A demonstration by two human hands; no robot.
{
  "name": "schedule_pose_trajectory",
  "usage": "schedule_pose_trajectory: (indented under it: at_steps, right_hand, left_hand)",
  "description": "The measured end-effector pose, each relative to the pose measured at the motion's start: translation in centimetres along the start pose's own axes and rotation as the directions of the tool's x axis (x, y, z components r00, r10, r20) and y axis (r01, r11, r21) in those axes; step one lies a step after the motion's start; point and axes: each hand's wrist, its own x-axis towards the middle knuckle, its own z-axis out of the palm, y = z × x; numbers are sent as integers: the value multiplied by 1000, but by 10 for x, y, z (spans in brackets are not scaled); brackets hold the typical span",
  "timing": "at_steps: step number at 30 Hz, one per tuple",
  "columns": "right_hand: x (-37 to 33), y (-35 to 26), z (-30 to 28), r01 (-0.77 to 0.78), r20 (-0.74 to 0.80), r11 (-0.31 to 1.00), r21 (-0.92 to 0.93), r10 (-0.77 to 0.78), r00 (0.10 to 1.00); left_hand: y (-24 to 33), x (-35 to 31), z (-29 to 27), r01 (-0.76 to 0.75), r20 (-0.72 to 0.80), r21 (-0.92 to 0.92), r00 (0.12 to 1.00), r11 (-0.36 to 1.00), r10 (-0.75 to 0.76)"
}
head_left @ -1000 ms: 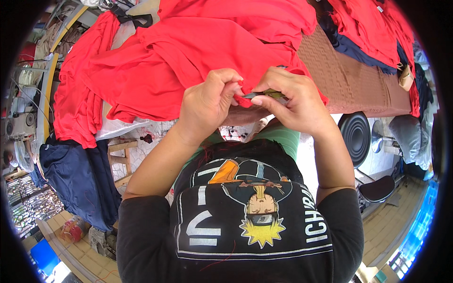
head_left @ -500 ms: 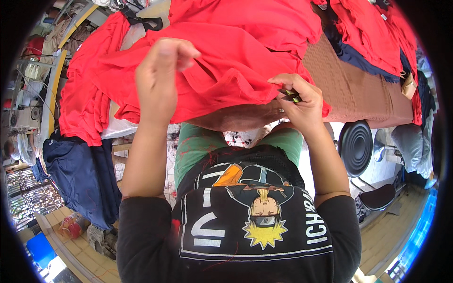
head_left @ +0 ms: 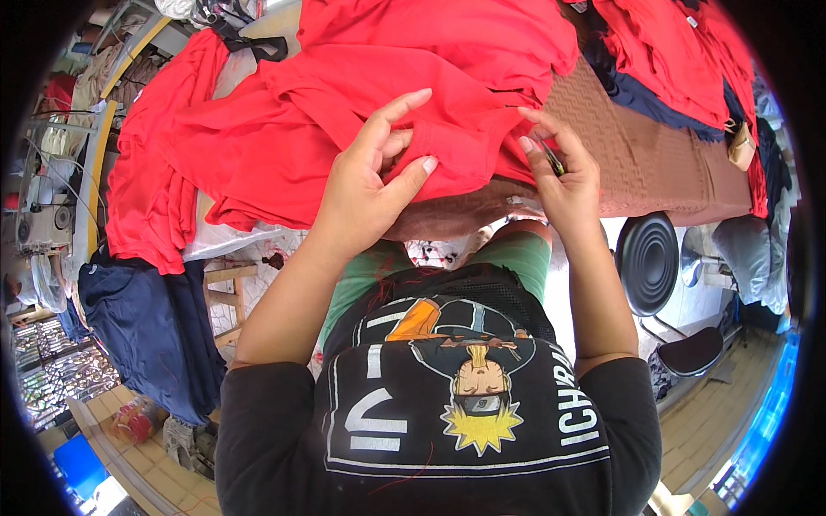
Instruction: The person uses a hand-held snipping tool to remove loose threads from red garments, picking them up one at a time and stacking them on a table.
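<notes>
A red garment (head_left: 344,95) lies spread over the brown-covered table in front of me, its near edge rumpled between my hands. My left hand (head_left: 370,176) is over that near edge, thumb and index finger stretched apart, the other fingers partly curled. Its thumb tip meets the cloth, though I cannot see a firm grip. On the other side my right hand (head_left: 564,176) has small dark thread snips (head_left: 553,160) tucked in its palm, mostly covered by the fingers. Its thumb and index finger lie along the garment's right edge.
More red clothing (head_left: 671,64) with navy pieces is piled at the far right of the brown cloth (head_left: 662,172). Dark navy fabric (head_left: 151,331) hangs down at the left. A round black stool seat (head_left: 647,267) stands to the right, below the table's edge.
My left hand has moved right and down onto the garment's edge, and its fingers have spread. The right hand has shifted slightly right, still with the snips. The cloth between them has been rearranged.
</notes>
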Motion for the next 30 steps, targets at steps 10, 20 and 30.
schedule_pose_trajectory:
  at_steps: [10,20,30]
  right_hand:
    - [1,-49,26,280,217,960,-24,-268,939]
    - [4,-39,11,-168,189,825,539,76,979]
    - [6,-41,2,-233,246,796,559,110,963]
  left_hand:
    - [-9,-4,10,-20,23,-20,1000,1000,21]
    - [-4,-3,0,21,28,-128,999,992,-18]
    - [20,6,-5,-266,64,809,926,525,371]
